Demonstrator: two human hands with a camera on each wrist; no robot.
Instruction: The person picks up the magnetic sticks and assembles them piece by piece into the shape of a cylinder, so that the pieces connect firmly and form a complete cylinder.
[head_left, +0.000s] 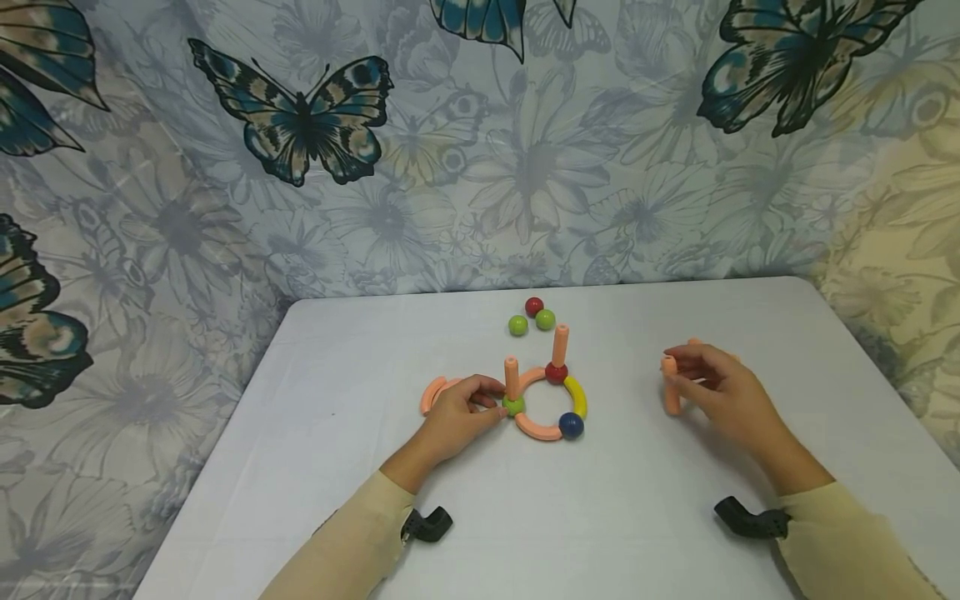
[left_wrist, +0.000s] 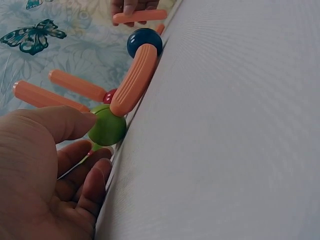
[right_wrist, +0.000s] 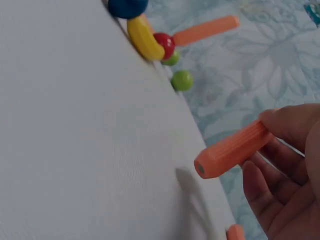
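Observation:
A ring of curved pieces and balls lies on the table: a green ball (left_wrist: 107,126), a red ball (head_left: 556,372), a blue ball (head_left: 572,426), a yellow curved stick (head_left: 576,395) and orange curved sticks (head_left: 537,429). Straight orange sticks stand upright on the green ball (head_left: 512,379) and the red one (head_left: 560,346). My left hand (head_left: 461,417) holds the green ball from the left, thumb on its side. Off to the right, my right hand (head_left: 723,400) pinches another straight orange stick (right_wrist: 232,147) between thumb and fingers, its lower end pointing down, apart from the ring.
Behind the ring lie a loose red ball (head_left: 534,307) and two green balls (head_left: 545,319). Orange curved pieces (head_left: 431,393) rest beside the left hand, partly hidden by it. More orange pieces (head_left: 694,341) show behind the right hand. A patterned wall backs the white table (head_left: 600,517).

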